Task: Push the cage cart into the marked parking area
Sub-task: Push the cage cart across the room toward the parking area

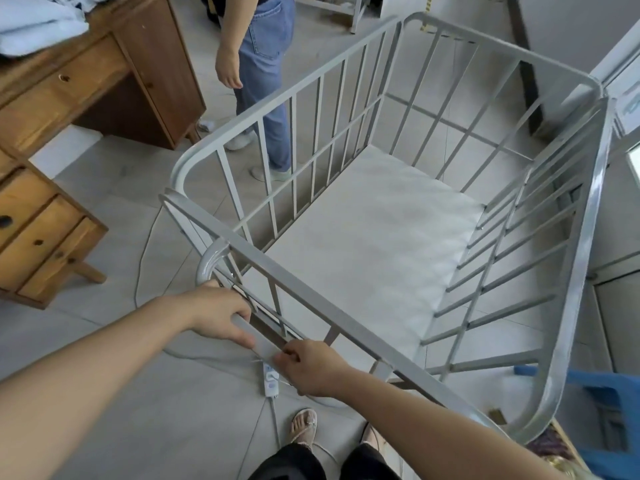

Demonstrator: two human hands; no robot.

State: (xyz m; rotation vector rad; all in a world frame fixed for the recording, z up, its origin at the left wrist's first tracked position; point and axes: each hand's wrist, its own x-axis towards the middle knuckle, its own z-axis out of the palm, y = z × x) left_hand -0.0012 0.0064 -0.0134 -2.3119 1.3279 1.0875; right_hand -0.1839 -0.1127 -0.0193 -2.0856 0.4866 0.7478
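You have both hands on the cage cart (398,216), which stands right in front of you on the tiled floor (145,403), its barred basket empty apart from a white liner. Your left hand (218,315) is wrapped over the grey push handle (242,329) near its curved end; your right hand (311,365) is closed on the same bar just beside it. Both grips look firm, fingers curled round the tube.

To push well, I'd spread your hands wider along the handle so you can steer, and keep the push low and even. Watch the white power strip (271,379) and its cable lying on the floor at your feet, directly under the handle: a wheel or your sandal could catch it. A second person (266,74) stands close to the cart's left side, so ease off that way.

No marked parking area is clearly visible; only a scrap of yellow-black tape (427,28) shows beyond the far corner. The wheels are hidden.
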